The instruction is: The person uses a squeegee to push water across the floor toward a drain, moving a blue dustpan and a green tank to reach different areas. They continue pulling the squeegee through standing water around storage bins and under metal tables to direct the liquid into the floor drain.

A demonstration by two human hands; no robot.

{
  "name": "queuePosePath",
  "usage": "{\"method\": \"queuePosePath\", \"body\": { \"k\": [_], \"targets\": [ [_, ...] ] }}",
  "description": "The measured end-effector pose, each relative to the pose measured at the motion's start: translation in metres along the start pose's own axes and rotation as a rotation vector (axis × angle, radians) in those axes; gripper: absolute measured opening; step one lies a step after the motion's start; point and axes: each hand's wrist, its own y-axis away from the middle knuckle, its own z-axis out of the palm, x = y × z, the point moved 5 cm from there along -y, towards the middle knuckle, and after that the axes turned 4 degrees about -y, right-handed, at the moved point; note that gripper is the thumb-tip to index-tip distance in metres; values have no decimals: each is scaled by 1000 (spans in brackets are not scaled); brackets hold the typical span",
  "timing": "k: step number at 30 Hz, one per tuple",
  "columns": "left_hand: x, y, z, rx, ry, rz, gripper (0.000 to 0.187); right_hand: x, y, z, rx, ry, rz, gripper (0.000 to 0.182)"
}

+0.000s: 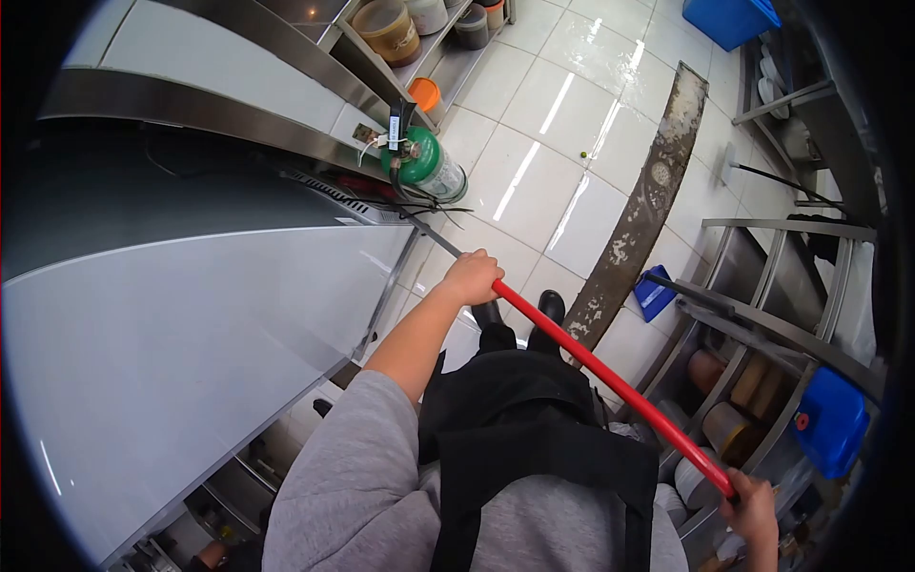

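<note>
A long red pole [610, 377] runs diagonally across the front of my body, its grey lower part reaching up-left beside the white cabinet. My left hand [474, 277] is wrapped round it near where red meets grey. At the lower right, my right hand [752, 510] grips the pole's black-tipped red end. What sits at the pole's far end is hidden by the cabinet corner and cables. A green cylinder [425, 162] stands on the tiles just beyond my left hand.
A white-topped cabinet [210, 353] fills the left. Dark metal strip [634, 219] crosses the tiled floor. Blue dustpan [654, 294] and metal racks [762, 329] are on the right; a blue bin [732, 21] is at the top. Shelves with tubs [386, 30] stand ahead.
</note>
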Motion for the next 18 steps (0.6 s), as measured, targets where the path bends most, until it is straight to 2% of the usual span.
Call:
{"method": "queuePosePath", "body": {
  "k": [5, 7, 9, 11, 12, 13, 14, 15, 16, 17, 18],
  "targets": [
    [-21, -16, 4, 263, 96, -159, 15, 16, -61, -10, -15, -62, -27, 35],
    [-33, -18, 5, 232, 112, -241, 14, 18, -80, -6, -13, -89, -96, 36],
    [-45, -14, 10, 203, 135, -268, 14, 6, -90, -5, -129, -146, -13, 38],
    [-54, -10, 12, 181, 197, -295, 12, 13, -91, 3, -70, -164, -83, 37],
    [-57, -10, 14, 224, 230, -245, 17, 10, -89, 2, -66, -139, -57, 36],
    [-62, -11, 14, 272, 260, -193, 24, 14, -86, 3, -146, -154, 14, 46],
    [-73, -11, 12, 304, 222, -234, 34, 5, -83, 3, -107, -149, -68, 46],
    [-82, -12, 10, 343, 219, -254, 34, -4, -78, 0, -136, -138, -43, 43],
    [-97, -12, 9, 425, 202, -381, 33, 6, -69, 8, -284, -198, 138, 45],
    [-114, -12, 6, 507, 185, -507, 32, 7, -66, 12, -245, -193, 77, 45],
    [-127, -16, 6, 454, 214, -605, 33, 8, -64, 18, -265, -183, 198, 44]
  ]
}}
